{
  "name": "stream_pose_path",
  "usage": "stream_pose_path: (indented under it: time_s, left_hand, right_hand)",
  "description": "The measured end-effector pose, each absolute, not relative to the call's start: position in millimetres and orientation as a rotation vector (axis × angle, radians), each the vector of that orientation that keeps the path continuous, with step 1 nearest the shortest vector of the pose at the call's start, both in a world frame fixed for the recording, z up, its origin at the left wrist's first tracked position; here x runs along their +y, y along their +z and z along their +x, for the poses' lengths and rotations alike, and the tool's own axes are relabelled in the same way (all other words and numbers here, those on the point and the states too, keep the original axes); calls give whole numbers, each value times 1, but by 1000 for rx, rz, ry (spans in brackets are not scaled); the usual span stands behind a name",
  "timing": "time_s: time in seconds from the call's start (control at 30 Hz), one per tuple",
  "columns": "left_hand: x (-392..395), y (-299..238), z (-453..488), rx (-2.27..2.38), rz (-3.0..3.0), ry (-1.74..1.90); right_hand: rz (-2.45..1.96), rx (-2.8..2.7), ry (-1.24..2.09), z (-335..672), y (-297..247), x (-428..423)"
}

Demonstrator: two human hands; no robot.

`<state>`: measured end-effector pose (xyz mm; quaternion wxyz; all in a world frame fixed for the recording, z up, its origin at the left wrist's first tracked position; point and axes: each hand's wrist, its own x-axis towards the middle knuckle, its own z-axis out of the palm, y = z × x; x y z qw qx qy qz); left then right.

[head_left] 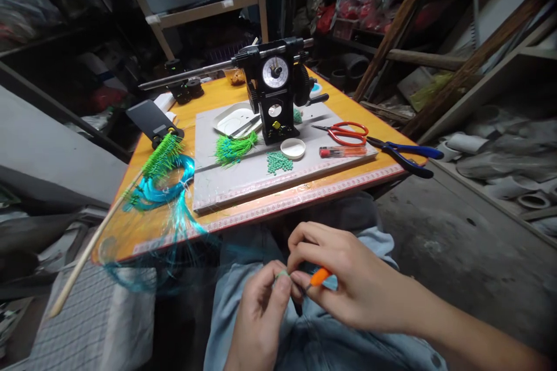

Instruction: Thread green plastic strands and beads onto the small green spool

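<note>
Fine two-handed pinch work
Left fingers [282, 288] grasp green strand [283, 273]; right fingers [311, 251] grasp orange-handled tool [321, 276] alongside them; steady, light pinch advised

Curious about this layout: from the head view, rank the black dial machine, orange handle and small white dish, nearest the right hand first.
1. Orange handle, in the right hand.
2. Small white dish, on the grey board.
3. Black dial machine, behind the dish.

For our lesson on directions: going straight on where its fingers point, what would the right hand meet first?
The right hand would probably meet the left hand first; depth between them is hard to judge.
</note>
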<state>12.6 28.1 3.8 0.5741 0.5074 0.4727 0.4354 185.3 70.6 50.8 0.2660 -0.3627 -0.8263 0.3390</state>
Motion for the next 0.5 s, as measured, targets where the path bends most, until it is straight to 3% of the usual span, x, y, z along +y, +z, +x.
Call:
stream_pose_path:
  time_s: [0.23, 0.5]
  left_hand:
    - [20, 2, 20, 1259, 894, 1295]
    - [23, -7, 22, 1223, 960, 1420]
  right_hand:
    - [-1042, -1831, 1058, 176, 30, 58]
    - [-1033, -1837, 1146, 170, 23, 55]
